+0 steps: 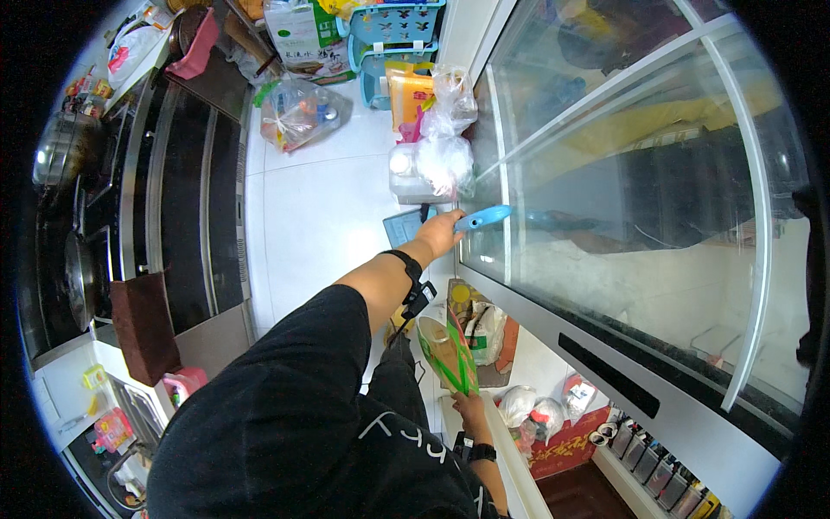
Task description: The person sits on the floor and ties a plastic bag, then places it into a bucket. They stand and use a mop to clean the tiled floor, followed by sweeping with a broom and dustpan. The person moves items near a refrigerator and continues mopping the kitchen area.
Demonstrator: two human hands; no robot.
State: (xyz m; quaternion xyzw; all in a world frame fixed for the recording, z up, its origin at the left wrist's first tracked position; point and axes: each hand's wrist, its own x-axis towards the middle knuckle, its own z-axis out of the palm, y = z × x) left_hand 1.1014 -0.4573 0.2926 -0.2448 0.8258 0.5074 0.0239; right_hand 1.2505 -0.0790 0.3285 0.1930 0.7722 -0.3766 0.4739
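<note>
My left hand (442,233) reaches forward with its fingers closed around a light blue plastic tool (483,218) that has a small hole in it. The tool's far end is at the sliding glass door (583,175), and whether it touches the pane cannot be told. Below the wrist, a blue dustpan-like item (401,227) lies on the floor, partly covered by my arm. Lower down, my right hand (470,412) grips the end of a green and red bag (454,350). A pale round thing shows by the bag's upper part.
A stove counter (188,194) with pans runs along the left. White floor tiles (311,214) lie between it and the door. Beside the door stand a plastic jug (408,178) and clear bags (447,149). A tied bag (298,117) and blue baskets (392,32) sit farther up.
</note>
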